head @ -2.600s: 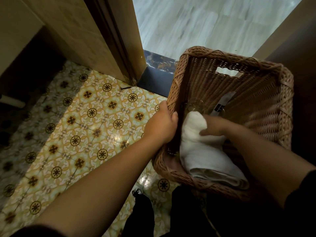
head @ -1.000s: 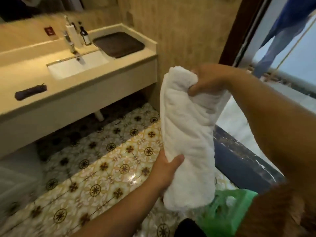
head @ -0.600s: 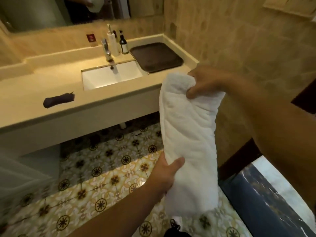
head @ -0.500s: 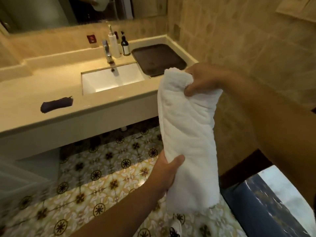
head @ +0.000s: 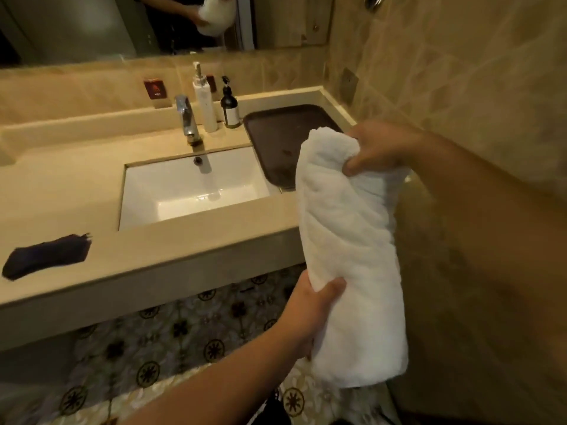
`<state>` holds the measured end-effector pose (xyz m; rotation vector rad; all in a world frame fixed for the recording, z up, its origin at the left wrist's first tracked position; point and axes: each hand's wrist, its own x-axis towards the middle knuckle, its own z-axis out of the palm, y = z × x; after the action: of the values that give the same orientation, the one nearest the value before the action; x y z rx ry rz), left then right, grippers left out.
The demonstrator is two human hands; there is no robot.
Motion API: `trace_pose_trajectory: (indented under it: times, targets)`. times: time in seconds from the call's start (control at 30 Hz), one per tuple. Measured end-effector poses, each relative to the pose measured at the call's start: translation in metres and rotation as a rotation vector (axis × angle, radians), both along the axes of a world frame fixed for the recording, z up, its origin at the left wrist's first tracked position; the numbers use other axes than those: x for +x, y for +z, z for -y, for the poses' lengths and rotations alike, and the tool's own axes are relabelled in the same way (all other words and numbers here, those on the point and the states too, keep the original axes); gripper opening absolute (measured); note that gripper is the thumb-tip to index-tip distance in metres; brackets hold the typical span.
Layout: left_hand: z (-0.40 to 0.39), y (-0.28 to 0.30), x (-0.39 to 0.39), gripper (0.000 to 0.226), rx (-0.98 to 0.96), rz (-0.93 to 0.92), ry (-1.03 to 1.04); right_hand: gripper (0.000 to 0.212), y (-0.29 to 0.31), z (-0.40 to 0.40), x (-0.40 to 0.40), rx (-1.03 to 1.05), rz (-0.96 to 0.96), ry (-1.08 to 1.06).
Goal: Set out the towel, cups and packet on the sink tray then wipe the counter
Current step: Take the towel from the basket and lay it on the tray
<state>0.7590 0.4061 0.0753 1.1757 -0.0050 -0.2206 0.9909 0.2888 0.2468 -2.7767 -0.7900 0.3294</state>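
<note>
A rolled white towel (head: 349, 246) hangs upright in front of me, in the air before the counter's right end. My right hand (head: 380, 148) grips its top end, and my left hand (head: 310, 311) holds its lower left side. Behind the towel lies a dark brown tray (head: 276, 142), bare, on the beige counter (head: 61, 191) to the right of the white sink (head: 190, 188). The towel covers the tray's near right corner. No cups or packet are in view.
A chrome tap (head: 187, 121), a white pump bottle (head: 205, 99) and a dark bottle (head: 230, 108) stand behind the sink. A dark cloth (head: 46, 256) lies on the counter's left front. A tiled wall is at the right, patterned floor tiles below.
The towel came out of the wicker basket and both hands carried it to the sink counter. In the last half second the view closed in on the tray; the grip stayed the same.
</note>
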Motion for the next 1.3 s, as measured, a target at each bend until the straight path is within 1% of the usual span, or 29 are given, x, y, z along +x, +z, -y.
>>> trace_pose_trajectory:
  times: [0.07, 0.17, 0.3, 0.37, 0.47, 0.57, 0.67, 0.73, 0.83, 0.93, 1.03, 1.13, 1.2, 1.3]
  targets:
    - [-0.007, 0.002, 0.04, 0.039, 0.004, -0.008, -0.009, 0.033, -0.003, -0.009, 0.043, 0.008, -0.025, -0.019]
    - [-0.014, 0.002, 0.098, 0.038, 0.002, -0.072, 0.022, 0.032, -0.005, -0.021, 0.103, 0.007, -0.06, -0.018]
    - [-0.021, -0.004, 0.18, 0.037, 0.088, -0.079, 0.084, 0.029, -0.012, -0.039, 0.188, -0.027, -0.049, 0.004]
    - [-0.024, -0.011, 0.222, 0.045, 0.122, -0.108, 0.135, 0.03, -0.02, -0.052, 0.235, -0.049, -0.032, 0.051]
    - [-0.024, -0.022, 0.286, 0.054, 0.107, -0.204, 0.25, 0.037, -0.036, -0.072, 0.309, -0.109, -0.014, 0.104]
    - [-0.019, -0.03, 0.35, 0.043, 0.081, -0.283, 0.34, 0.038, -0.054, -0.092, 0.376, -0.163, 0.017, 0.134]
    - [-0.016, -0.032, 0.405, 0.035, 0.075, -0.338, 0.392, 0.037, -0.07, -0.112, 0.433, -0.219, 0.053, 0.214]
    - [-0.016, -0.033, 0.435, 0.036, 0.056, -0.382, 0.414, 0.046, -0.081, -0.124, 0.464, -0.265, 0.045, 0.247]
    - [-0.017, -0.039, 0.469, 0.037, 0.025, -0.433, 0.432, 0.049, -0.095, -0.135, 0.501, -0.301, 0.025, 0.264]
    - [-0.022, -0.046, 0.492, 0.036, -0.006, -0.47, 0.431, 0.05, -0.109, -0.141, 0.528, -0.27, 0.003, 0.228]
    - [-0.026, -0.056, 0.507, 0.031, 0.013, -0.489, 0.403, 0.053, -0.129, -0.142, 0.544, -0.287, -0.019, 0.196]
    - [-0.027, -0.067, 0.512, 0.034, 0.041, -0.533, 0.351, 0.057, -0.156, -0.135, 0.552, -0.329, -0.096, 0.139]
    - [-0.027, -0.073, 0.513, 0.036, 0.06, -0.549, 0.347, 0.058, -0.169, -0.13, 0.555, -0.312, -0.115, 0.111]
    - [-0.027, -0.078, 0.513, 0.035, 0.103, -0.547, 0.352, 0.062, -0.175, -0.131, 0.556, -0.28, -0.099, 0.127]
